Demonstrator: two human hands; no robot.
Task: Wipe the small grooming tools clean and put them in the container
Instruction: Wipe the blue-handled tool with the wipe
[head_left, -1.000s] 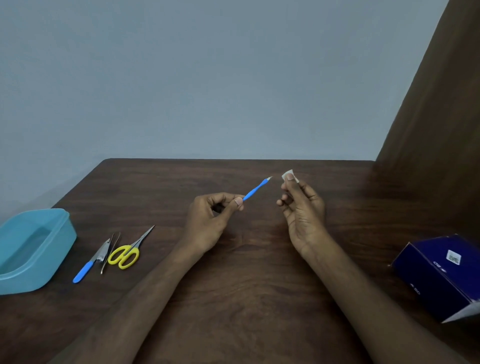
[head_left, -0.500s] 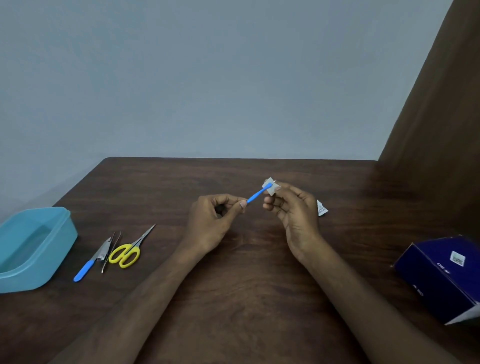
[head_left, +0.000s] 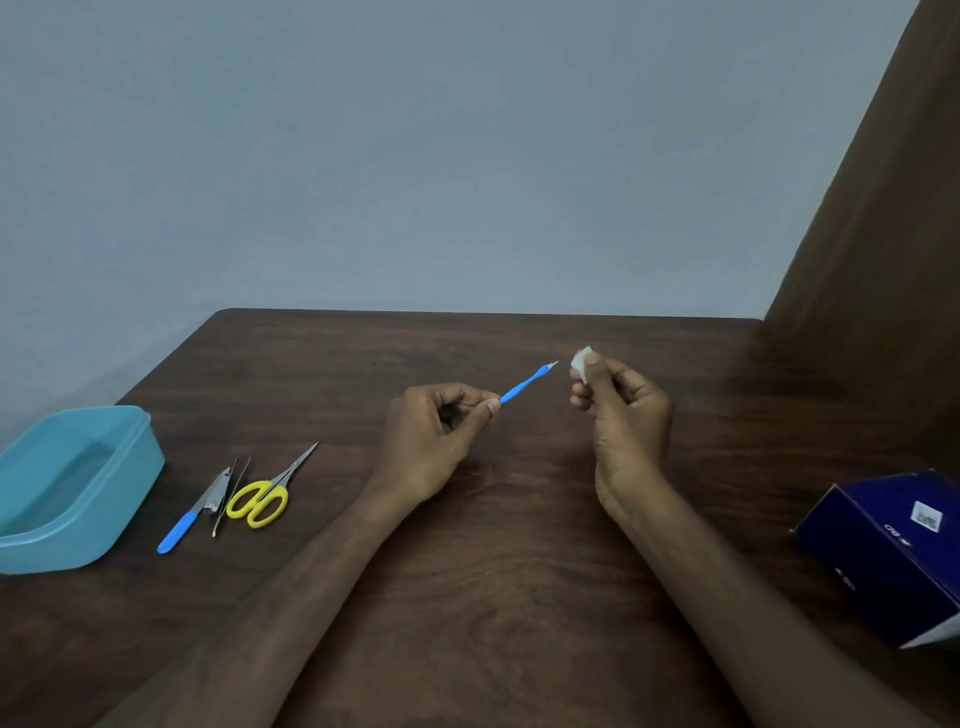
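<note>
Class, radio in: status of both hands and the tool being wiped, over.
Left hand pinches blue-handled tool. Right hand pinches white wipe, just clear of the tip. Teal container open at left, nothing blocking.

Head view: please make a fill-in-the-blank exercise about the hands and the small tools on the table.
1. The left hand pinches a thin tool with a ____ plastic handle.
2. The right hand pinches a small ____ wipe.
3. The light blue plastic container sits ____ of the yellow-handled scissors.
4. The wipe and the tool's metal tip are ____.

Missing words: blue; white; left; apart
</note>
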